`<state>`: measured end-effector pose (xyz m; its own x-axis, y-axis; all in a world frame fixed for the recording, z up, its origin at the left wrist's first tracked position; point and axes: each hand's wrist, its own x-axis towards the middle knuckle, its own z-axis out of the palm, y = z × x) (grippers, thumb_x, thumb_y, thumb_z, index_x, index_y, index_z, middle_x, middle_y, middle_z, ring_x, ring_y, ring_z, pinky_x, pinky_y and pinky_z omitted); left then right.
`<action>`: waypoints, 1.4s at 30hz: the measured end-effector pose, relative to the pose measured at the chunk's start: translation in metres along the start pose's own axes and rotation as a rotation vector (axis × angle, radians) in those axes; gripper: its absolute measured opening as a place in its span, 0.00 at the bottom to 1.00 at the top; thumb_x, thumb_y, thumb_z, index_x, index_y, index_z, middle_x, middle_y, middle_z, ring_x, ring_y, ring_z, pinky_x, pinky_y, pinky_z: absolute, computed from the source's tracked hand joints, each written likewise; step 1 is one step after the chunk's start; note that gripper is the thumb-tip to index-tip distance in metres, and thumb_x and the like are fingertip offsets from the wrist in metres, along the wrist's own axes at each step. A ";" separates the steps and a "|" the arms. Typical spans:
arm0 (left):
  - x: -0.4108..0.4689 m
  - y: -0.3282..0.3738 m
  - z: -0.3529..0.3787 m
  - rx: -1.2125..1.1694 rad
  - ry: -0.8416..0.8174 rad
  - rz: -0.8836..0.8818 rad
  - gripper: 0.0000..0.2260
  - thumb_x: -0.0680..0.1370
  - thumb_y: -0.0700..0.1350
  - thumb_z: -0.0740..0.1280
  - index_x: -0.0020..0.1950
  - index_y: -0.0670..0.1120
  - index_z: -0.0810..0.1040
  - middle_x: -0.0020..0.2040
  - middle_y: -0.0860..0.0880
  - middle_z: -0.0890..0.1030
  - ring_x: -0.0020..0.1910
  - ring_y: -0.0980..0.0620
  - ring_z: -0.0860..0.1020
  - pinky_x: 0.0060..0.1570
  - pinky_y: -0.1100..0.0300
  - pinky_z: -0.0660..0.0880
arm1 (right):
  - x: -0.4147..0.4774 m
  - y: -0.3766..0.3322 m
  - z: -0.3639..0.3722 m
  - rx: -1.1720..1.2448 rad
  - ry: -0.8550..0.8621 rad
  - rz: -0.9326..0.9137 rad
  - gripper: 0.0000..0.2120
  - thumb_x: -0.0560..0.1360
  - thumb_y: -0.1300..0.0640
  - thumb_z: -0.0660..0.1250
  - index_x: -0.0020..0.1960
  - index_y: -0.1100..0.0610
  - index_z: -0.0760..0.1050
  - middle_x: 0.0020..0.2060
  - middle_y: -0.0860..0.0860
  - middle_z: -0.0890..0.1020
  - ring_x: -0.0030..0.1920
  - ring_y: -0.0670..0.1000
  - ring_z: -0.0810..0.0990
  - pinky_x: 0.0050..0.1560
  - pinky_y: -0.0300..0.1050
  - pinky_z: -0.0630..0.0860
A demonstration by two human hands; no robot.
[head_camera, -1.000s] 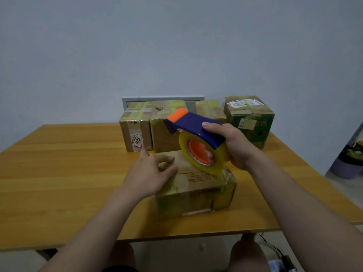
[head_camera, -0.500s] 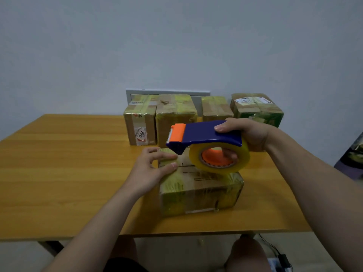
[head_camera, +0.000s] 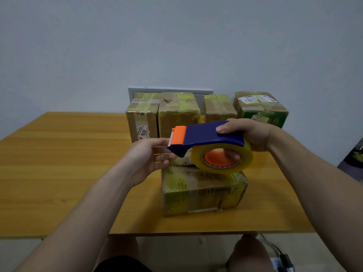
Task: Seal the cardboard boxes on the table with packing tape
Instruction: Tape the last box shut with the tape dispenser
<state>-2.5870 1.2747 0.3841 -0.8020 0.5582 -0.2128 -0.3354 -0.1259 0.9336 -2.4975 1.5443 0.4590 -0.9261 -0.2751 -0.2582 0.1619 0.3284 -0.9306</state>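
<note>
A blue tape dispenser with an orange cutter and a yellowish tape roll hovers above a cardboard box near the table's front edge. My right hand grips the dispenser, thumb on its top and fingers through the orange core. My left hand is raised off the box with fingers extended to the cutter end; whether they pinch the tape's end cannot be made out. The box is wrapped in glossy tape.
Several taped cardboard boxes stand in a row at the back of the wooden table, one with green print at the right. A grey wall panel sits behind them. Cables and an adapter lie on the floor.
My left hand lifted off the box's top and rose to the dispenser's cutter end. My right hand levelled the dispenser and shifted it slightly up.
</note>
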 end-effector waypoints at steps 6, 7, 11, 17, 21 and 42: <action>0.008 0.012 -0.007 0.209 -0.181 -0.044 0.11 0.84 0.40 0.64 0.62 0.40 0.84 0.55 0.37 0.86 0.38 0.53 0.84 0.33 0.64 0.79 | 0.000 -0.003 0.003 0.003 -0.034 -0.011 0.25 0.69 0.43 0.70 0.56 0.61 0.82 0.32 0.57 0.83 0.28 0.52 0.81 0.32 0.42 0.79; 0.009 0.013 -0.007 0.231 -0.194 -0.050 0.10 0.84 0.39 0.65 0.60 0.41 0.85 0.53 0.39 0.86 0.37 0.54 0.84 0.32 0.65 0.78 | -0.001 -0.004 0.004 0.005 -0.042 -0.017 0.22 0.69 0.43 0.70 0.53 0.59 0.84 0.32 0.56 0.83 0.28 0.51 0.81 0.33 0.41 0.80; 0.010 0.016 -0.001 0.331 -0.194 -0.041 0.13 0.83 0.38 0.66 0.47 0.46 0.90 0.47 0.41 0.87 0.33 0.58 0.82 0.32 0.67 0.77 | -0.004 -0.005 0.009 -0.014 -0.044 -0.051 0.13 0.67 0.43 0.70 0.42 0.51 0.87 0.35 0.50 0.85 0.32 0.47 0.83 0.35 0.38 0.79; 0.005 0.025 0.007 0.274 -0.233 -0.060 0.13 0.83 0.37 0.66 0.48 0.45 0.90 0.53 0.40 0.87 0.47 0.49 0.88 0.36 0.62 0.82 | -0.010 -0.002 0.008 -0.035 0.024 -0.121 0.13 0.63 0.42 0.72 0.38 0.51 0.86 0.35 0.50 0.85 0.34 0.48 0.82 0.37 0.37 0.78; 0.004 0.026 0.009 0.117 -0.210 -0.060 0.10 0.80 0.32 0.66 0.58 0.37 0.84 0.47 0.38 0.86 0.39 0.51 0.86 0.33 0.66 0.81 | -0.017 -0.001 0.007 -0.007 0.014 -0.161 0.12 0.64 0.43 0.71 0.38 0.50 0.86 0.34 0.48 0.84 0.32 0.47 0.82 0.35 0.37 0.77; 0.013 0.020 0.004 0.166 -0.398 -0.152 0.11 0.73 0.29 0.71 0.54 0.36 0.85 0.41 0.41 0.84 0.33 0.56 0.82 0.31 0.70 0.77 | -0.040 -0.014 -0.009 0.032 0.010 0.087 0.35 0.54 0.40 0.85 0.55 0.58 0.85 0.43 0.60 0.85 0.36 0.56 0.84 0.36 0.47 0.83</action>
<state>-2.6019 1.2824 0.4009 -0.4866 0.8359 -0.2539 -0.3245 0.0969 0.9409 -2.4661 1.5591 0.4844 -0.9112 -0.2380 -0.3363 0.2528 0.3214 -0.9126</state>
